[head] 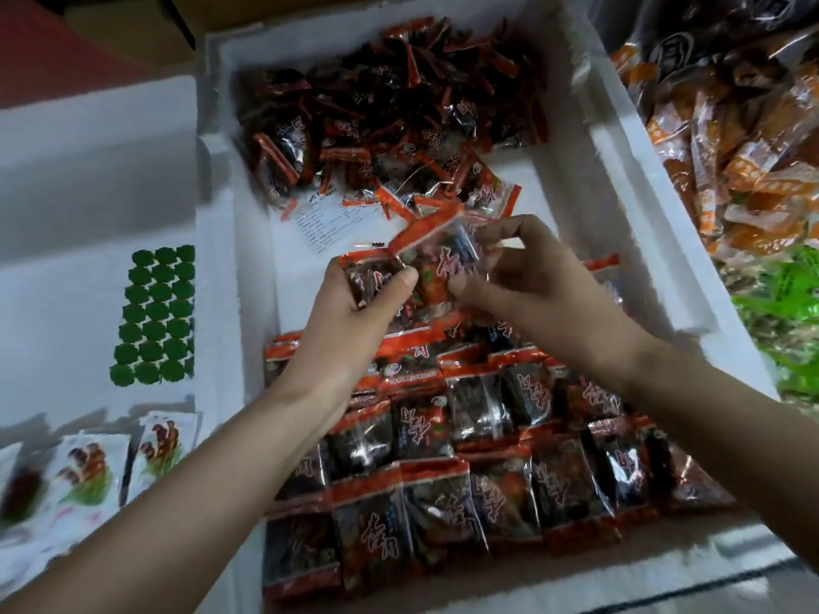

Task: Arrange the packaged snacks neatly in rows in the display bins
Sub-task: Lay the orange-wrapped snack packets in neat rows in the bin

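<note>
A white foam bin (pixel 656 214) holds dark, glossy snack packets with orange-red sealed edges. At the bin's near end lie rows (pixel 465 480) of them, flat and overlapping; at its far end sits a loose pile (pixel 385 104). Over the bin's middle, above the farthest row, both hands meet. The left hand (pixel 354 312) grips one packet (pixel 368 277), thumb across its face. The right hand (pixel 532 277) pinches a second packet (pixel 443 259) between thumb and curled fingertips, touching the first. Red characters mark each packet, too blurred to read. A white printed sheet (pixel 337 219) lies on the bin's floor near the pile, its text too small to read.
</note>
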Demonstrator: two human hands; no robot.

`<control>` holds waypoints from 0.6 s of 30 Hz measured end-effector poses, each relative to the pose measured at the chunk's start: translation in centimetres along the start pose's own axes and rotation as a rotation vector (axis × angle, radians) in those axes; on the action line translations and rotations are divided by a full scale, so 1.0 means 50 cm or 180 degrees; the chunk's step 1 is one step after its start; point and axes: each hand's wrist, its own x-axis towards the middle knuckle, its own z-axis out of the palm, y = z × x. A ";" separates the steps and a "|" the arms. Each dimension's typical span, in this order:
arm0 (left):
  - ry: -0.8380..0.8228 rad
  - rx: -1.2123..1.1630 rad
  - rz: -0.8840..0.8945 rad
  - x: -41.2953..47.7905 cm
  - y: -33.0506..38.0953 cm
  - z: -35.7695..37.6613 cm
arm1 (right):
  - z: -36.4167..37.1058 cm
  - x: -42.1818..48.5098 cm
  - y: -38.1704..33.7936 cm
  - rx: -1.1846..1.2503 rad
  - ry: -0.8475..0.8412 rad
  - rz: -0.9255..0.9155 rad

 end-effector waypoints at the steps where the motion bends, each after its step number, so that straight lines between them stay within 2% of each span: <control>1: 0.0026 0.0107 0.0067 -0.010 0.003 -0.008 | 0.010 -0.010 -0.002 -0.0170 -0.0157 -0.0033; 5: 0.0220 0.0458 0.0290 -0.051 0.008 -0.042 | 0.053 -0.047 -0.008 -0.0491 -0.0394 -0.0051; 13: 0.0935 0.0311 0.0305 -0.135 -0.004 -0.119 | 0.137 -0.077 0.034 -0.1006 -0.0356 0.0464; 18: 0.1092 0.0288 0.0238 -0.166 -0.029 -0.151 | 0.189 -0.074 0.056 -0.1269 -0.0439 0.0571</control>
